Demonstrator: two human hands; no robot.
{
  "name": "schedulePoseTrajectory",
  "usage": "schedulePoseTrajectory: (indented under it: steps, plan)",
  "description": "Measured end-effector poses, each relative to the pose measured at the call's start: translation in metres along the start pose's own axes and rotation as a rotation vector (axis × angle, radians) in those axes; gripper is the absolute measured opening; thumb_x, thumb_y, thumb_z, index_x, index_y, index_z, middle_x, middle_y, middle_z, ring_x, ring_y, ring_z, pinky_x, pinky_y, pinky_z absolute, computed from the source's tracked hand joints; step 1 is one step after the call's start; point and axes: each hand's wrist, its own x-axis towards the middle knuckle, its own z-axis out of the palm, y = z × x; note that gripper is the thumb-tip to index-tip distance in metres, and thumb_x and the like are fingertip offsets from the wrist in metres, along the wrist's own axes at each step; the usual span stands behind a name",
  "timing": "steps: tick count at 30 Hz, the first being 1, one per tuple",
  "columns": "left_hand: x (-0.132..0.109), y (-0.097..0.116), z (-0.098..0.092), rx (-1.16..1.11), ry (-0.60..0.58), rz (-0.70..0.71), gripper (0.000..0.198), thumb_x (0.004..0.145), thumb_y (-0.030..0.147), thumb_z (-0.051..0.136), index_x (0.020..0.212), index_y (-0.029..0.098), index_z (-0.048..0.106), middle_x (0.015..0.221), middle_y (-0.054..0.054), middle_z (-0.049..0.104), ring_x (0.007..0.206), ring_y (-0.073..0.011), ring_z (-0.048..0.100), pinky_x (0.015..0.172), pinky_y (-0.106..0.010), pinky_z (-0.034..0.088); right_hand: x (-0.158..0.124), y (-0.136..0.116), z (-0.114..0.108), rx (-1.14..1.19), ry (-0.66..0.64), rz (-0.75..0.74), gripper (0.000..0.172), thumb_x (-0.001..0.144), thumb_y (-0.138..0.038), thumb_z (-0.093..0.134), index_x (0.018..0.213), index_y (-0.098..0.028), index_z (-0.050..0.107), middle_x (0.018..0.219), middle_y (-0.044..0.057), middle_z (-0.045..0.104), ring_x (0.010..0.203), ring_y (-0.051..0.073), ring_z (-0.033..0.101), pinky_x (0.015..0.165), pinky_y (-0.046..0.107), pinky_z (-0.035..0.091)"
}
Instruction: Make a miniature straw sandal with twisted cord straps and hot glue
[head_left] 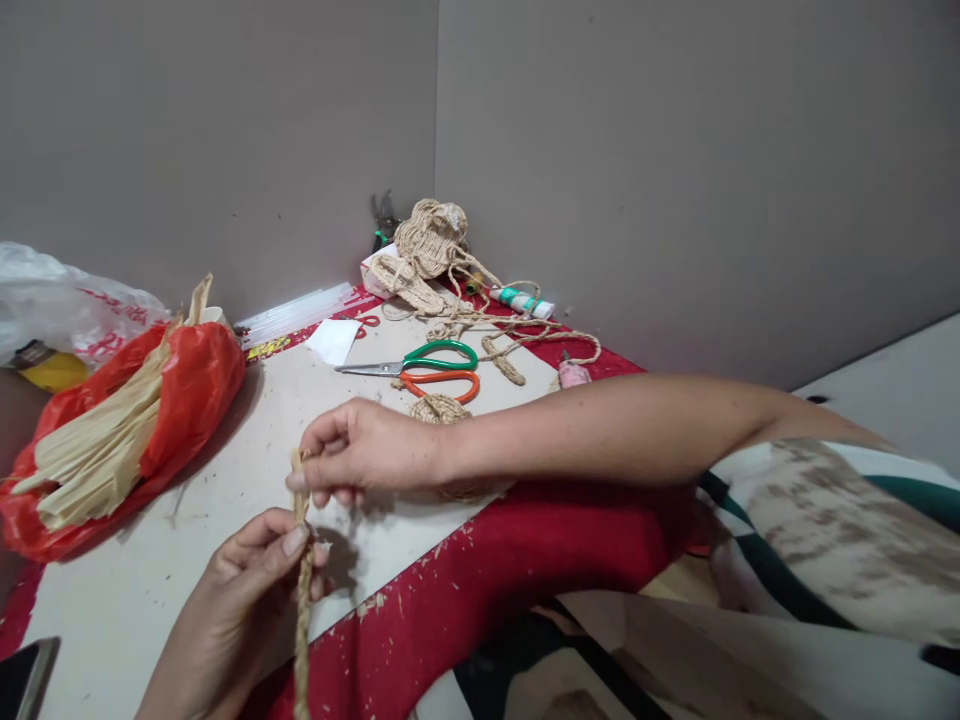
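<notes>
A straw-coloured braid (302, 640) hangs down past the lower edge of the picture. Just below its upper end, my left hand (259, 565) pinches it between thumb and fingers. Above that, my right hand (360, 450) grips the loose flat strands (298, 500) at the top of the braid, fingers closed. Both hands are over the pale board, close together. Beyond my right hand lie scissors (420, 370) with one green and one orange handle, blades pointing left. Partly hidden behind my right wrist is a coiled piece of braid (439, 408).
At left, a red plastic bag (202, 370) holds dry husk strips (105, 440). Braided cord and woven pieces (431, 240) pile up at the back corner, near pliers (384, 220). Clear sticks (300, 312) lie by the wall. A phone (26, 680) is at lower left. Red cloth (420, 620) borders the board.
</notes>
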Motion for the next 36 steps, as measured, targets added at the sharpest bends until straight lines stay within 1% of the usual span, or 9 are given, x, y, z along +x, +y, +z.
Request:
schedulePoseTrajectory:
  steps: [2, 4, 6, 9, 13, 18, 27, 31, 36]
  plan:
    - [0.002, 0.001, -0.002, -0.062, 0.031, -0.022, 0.024, 0.060, 0.023, 0.091, 0.069, 0.018, 0.070, 0.064, -0.002, 0.071, 0.052, -0.0089, 0.061, 0.052, -0.016, 0.051, -0.003, -0.010, -0.020, -0.149, 0.165, -0.038, 0.012, 0.093, -0.023, 0.060, 0.084, -0.014, 0.058, 0.069, -0.002, 0.062, 0.049, 0.004, 0.049, 0.052, 0.020, 0.042]
    - [0.005, 0.000, -0.005, -0.132, 0.085, -0.028, 0.025, 0.057, 0.016, 0.091, 0.072, 0.018, 0.071, 0.066, -0.001, 0.071, 0.054, -0.0103, 0.063, 0.054, -0.018, 0.054, -0.010, -0.018, -0.048, -0.546, 0.293, -0.092, 0.016, 0.099, -0.025, 0.049, 0.097, -0.013, 0.060, 0.082, 0.003, 0.067, 0.059, 0.006, 0.054, 0.060, 0.021, 0.045]
    - [0.009, -0.001, -0.007, -0.185, 0.127, -0.030, 0.023, 0.058, 0.010, 0.087, 0.073, 0.018, 0.072, 0.067, -0.001, 0.071, 0.057, -0.0119, 0.066, 0.056, -0.021, 0.058, -0.019, -0.019, -0.076, -1.168, 0.311, -0.004, 0.021, 0.099, -0.027, 0.046, 0.102, -0.014, 0.063, 0.095, 0.007, 0.069, 0.079, 0.011, 0.060, 0.073, 0.024, 0.045]
    - [0.011, -0.001, -0.005, -0.194, 0.142, -0.017, 0.018, 0.062, 0.006, 0.082, 0.073, 0.017, 0.072, 0.067, -0.003, 0.071, 0.058, -0.0133, 0.067, 0.055, -0.023, 0.060, -0.030, -0.011, -0.103, -1.403, 0.289, 0.177, 0.017, 0.085, -0.017, 0.062, 0.100, -0.010, 0.068, 0.103, 0.016, 0.069, 0.093, 0.022, 0.062, 0.077, 0.031, 0.043]
    - [0.008, 0.000, -0.002, -0.196, 0.089, -0.010, 0.025, 0.054, 0.005, 0.087, 0.072, 0.015, 0.073, 0.065, -0.004, 0.070, 0.056, -0.0143, 0.066, 0.053, -0.024, 0.059, -0.028, 0.000, -0.110, -1.531, 0.259, 0.331, 0.031, 0.075, -0.006, 0.062, 0.104, -0.008, 0.070, 0.108, 0.020, 0.069, 0.096, 0.027, 0.063, 0.076, 0.034, 0.043]
    - [0.003, 0.003, -0.001, -0.153, -0.019, 0.016, 0.032, 0.045, 0.015, 0.096, 0.066, 0.013, 0.071, 0.062, -0.003, 0.067, 0.055, -0.0130, 0.063, 0.054, -0.024, 0.058, -0.014, 0.000, -0.115, -1.611, 0.208, 0.421, 0.036, 0.070, -0.014, 0.069, 0.106, -0.009, 0.070, 0.100, 0.018, 0.071, 0.087, 0.027, 0.065, 0.068, 0.033, 0.042]
    - [0.005, 0.000, -0.007, -0.204, -0.087, 0.098, 0.030, 0.050, 0.020, 0.096, 0.070, 0.012, 0.074, 0.066, -0.004, 0.069, 0.058, -0.0125, 0.065, 0.057, -0.022, 0.057, -0.047, -0.014, -0.119, -1.656, 0.381, 0.245, 0.046, 0.093, -0.056, 0.047, 0.101, -0.014, 0.064, 0.095, 0.014, 0.069, 0.080, 0.023, 0.061, 0.063, 0.031, 0.036]
    - [0.009, -0.004, -0.011, -0.218, -0.105, 0.133, 0.024, 0.057, 0.017, 0.092, 0.073, 0.012, 0.074, 0.068, -0.005, 0.070, 0.057, -0.0128, 0.065, 0.057, -0.023, 0.058, -0.061, -0.020, -0.116, -1.598, 0.363, 0.197, 0.052, 0.090, -0.066, 0.048, 0.099, -0.016, 0.061, 0.089, 0.011, 0.067, 0.075, 0.020, 0.058, 0.062, 0.030, 0.036]
    - [0.014, -0.005, -0.014, -0.231, -0.103, 0.174, 0.009, 0.070, 0.010, 0.081, 0.075, 0.014, 0.074, 0.069, -0.004, 0.071, 0.057, -0.0118, 0.065, 0.057, -0.023, 0.058, -0.059, -0.032, -0.114, -1.611, 0.393, 0.194, 0.062, 0.089, -0.067, 0.050, 0.114, -0.011, 0.055, 0.098, 0.020, 0.066, 0.078, 0.027, 0.059, 0.061, 0.032, 0.034]
